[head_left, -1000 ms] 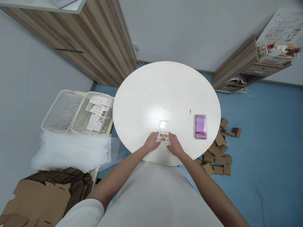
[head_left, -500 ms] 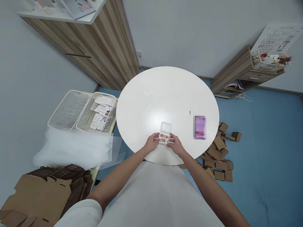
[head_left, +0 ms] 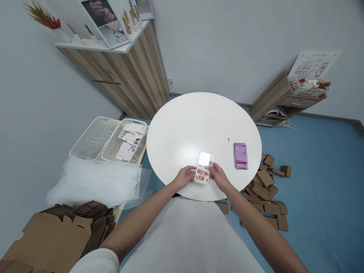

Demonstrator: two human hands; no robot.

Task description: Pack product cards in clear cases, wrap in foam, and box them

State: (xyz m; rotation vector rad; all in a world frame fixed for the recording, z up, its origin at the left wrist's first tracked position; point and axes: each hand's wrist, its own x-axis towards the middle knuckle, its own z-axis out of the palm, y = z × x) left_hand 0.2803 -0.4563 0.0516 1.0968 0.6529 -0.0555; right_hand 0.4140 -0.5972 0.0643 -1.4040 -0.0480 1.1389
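Worn on the person's head, the single camera looks forward and steeply down from the near side of the white table (head_left: 204, 121); the lens sits well above it, so the left hand (head_left: 184, 177) and right hand (head_left: 220, 177) over the table's near part appear small; the wide view spans the table, the wall (head_left: 210, 49) beyond it and the floor (head_left: 315, 178) to its right.

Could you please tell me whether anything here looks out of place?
Boxes lie jumbled on the floor, right of the table, rather than stacked. A small dark speck, too small to identify, sits near the purple item. The open case seems fine.
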